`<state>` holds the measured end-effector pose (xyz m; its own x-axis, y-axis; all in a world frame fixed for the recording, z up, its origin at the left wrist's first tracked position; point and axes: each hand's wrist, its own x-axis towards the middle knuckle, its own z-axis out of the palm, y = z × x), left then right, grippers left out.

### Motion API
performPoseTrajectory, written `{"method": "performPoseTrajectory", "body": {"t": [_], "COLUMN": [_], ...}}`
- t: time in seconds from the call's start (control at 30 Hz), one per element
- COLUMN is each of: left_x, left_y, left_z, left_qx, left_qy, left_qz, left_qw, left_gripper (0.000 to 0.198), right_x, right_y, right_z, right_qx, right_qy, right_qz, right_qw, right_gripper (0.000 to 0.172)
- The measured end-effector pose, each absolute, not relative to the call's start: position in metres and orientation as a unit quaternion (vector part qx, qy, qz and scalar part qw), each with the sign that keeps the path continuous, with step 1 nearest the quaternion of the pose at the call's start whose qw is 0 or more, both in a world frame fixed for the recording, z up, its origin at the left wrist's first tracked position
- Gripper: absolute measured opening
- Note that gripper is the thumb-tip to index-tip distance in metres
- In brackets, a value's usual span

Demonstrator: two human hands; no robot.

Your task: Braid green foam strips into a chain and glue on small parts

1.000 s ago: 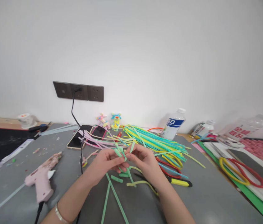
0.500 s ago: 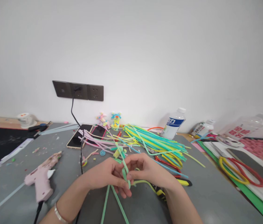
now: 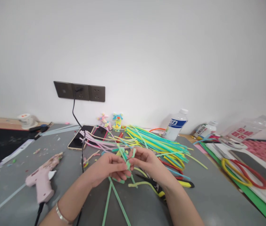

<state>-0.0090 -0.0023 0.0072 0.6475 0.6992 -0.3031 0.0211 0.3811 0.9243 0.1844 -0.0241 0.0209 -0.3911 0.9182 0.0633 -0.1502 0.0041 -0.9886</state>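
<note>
Between my two hands, over the middle of the table, is a bent light green pipe cleaner (image 3: 128, 165). My left hand (image 3: 108, 169) pinches it from the left with thumb and fingers. From the right, my right hand (image 3: 146, 160) grips it by thumb and forefinger, and a short end (image 3: 134, 153) sticks up there. Two long green pipe cleaners (image 3: 120, 202) run down from under my left hand toward the table's near edge. Behind the hands lies a yellow-green piece (image 3: 119, 153), partly covered. Black-and-yellow pliers (image 3: 156, 186) lie partly under my right wrist.
A pile of yellow and teal pipe cleaners (image 3: 156, 142) lies behind my right hand, with pink ones (image 3: 95, 140) left of it. A pink glue gun (image 3: 42, 180) rests at left. Two phones (image 3: 77, 140), a bottle (image 3: 175, 125) and scissors (image 3: 235, 174) surround the work.
The green loop between my hands now looks folded smaller, with a short end pointing up. My right hand has risen slightly, and more of the pliers shows.
</note>
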Motion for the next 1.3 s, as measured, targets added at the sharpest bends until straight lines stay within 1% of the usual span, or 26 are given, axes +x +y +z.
{"method": "performPoseTrajectory", "body": {"t": [0.23,0.43,0.67,0.8,0.87,0.97,1.03,1.13,1.23,1.3], "left_x": [-0.0066,-0.0049,-0.0037,-0.0038,-0.0043,-0.0056,-0.0065,-0.0071,-0.0065,-0.0058], "left_y": [-0.001,-0.0011,-0.0029,-0.0018,-0.0013,-0.0015,-0.0021,-0.0033,-0.0038,-0.0036], "left_z": [0.0057,0.0053,0.0069,0.0084,0.0084,0.0077,0.0071,0.006,0.0047,0.0037], "left_qx": [0.492,0.458,0.444,0.443,0.444,0.441,0.439,0.439,0.439,0.444], "left_qy": [0.389,0.395,0.386,0.378,0.379,0.374,0.364,0.35,0.345,0.348], "left_qz": [0.283,0.318,0.317,0.321,0.312,0.282,0.264,0.245,0.245,0.257], "left_qw": [0.726,0.73,0.744,0.747,0.75,0.766,0.778,0.79,0.793,0.785], "left_gripper": [0.034,0.033,0.034,0.034,0.033,0.033,0.032,0.031,0.031,0.032], "right_x": [0.1806,0.181,0.181,0.1829,0.184,0.1845,0.1836,0.181,0.178,0.1758], "right_y": [-0.0203,-0.0198,-0.0203,-0.0204,-0.0204,-0.0209,-0.0217,-0.0229,-0.0226,-0.0212], "right_z": [0.0183,0.0152,0.0161,0.017,0.0178,0.02,0.0218,0.0231,0.0205,0.0174], "right_qx": [-0.37,-0.377,-0.368,-0.384,-0.387,-0.379,-0.368,-0.354,-0.377,-0.4], "right_qy": [-0.56,-0.576,-0.587,-0.6,-0.61,-0.619,-0.612,-0.594,-0.563,-0.544], "right_qz": [0.565,0.535,0.511,0.507,0.501,0.481,0.494,0.54,0.566,0.561], "right_qw": [0.48,0.49,0.508,0.485,0.477,0.492,0.496,0.48,0.47,0.48], "right_gripper": [0.029,0.029,0.026,0.022,0.02,0.019,0.02,0.021,0.022,0.023]}}
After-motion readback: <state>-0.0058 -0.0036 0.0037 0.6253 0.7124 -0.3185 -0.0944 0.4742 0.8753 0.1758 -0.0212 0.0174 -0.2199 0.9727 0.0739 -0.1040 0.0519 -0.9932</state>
